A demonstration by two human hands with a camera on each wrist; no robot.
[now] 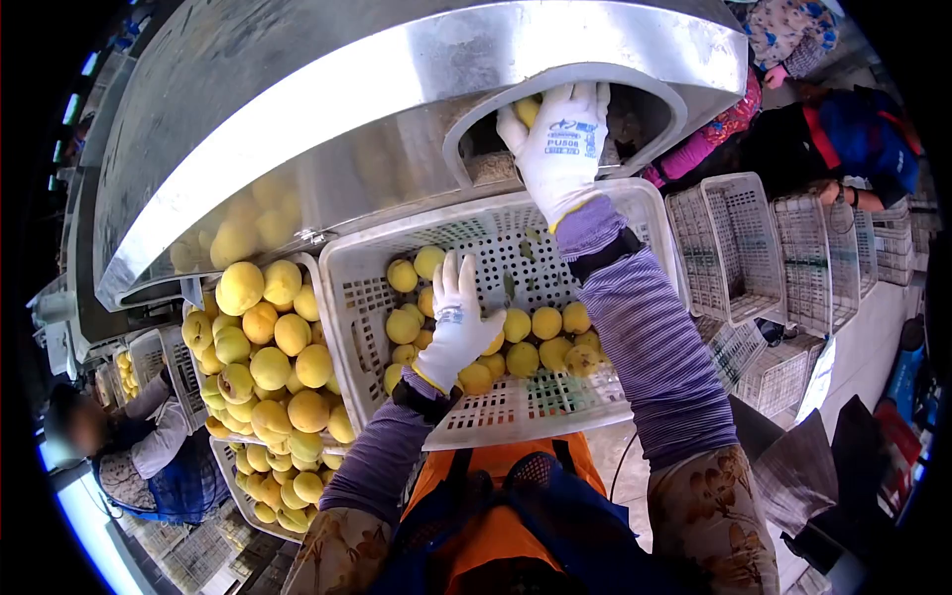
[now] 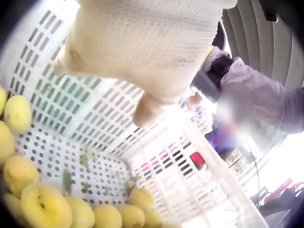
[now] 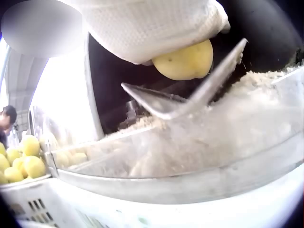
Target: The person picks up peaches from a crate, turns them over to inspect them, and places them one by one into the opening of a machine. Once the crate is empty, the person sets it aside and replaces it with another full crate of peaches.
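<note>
The gloved right hand (image 1: pixel 565 149) reaches into the oval opening (image 1: pixel 674 117) of a metal machine and holds a yellow fruit (image 3: pixel 185 61), above a V-shaped metal piece (image 3: pixel 178 107) in the right wrist view. Over the white crate (image 1: pixel 654 213), the gloved left hand (image 1: pixel 458 322) has its fingers extended above the fruits, nothing seen in its grip; the palm side is partly hidden. In the left wrist view that hand (image 2: pixel 142 47) hangs over the crate's perforated floor (image 2: pixel 52 147). Yellow fruits (image 1: pixel 523 359) lie along the crate's near and left sides.
A heaped crate of yellow fruits (image 1: pixel 270 367) stands at the left, with more fruits (image 1: pixel 288 488) below it. Stacked crates (image 1: pixel 739 248) are at the right. One person (image 1: pixel 169 446) is at the left, another (image 1: pixel 863 139) at the upper right. Leaves (image 1: pixel 509 286) lie in the crate.
</note>
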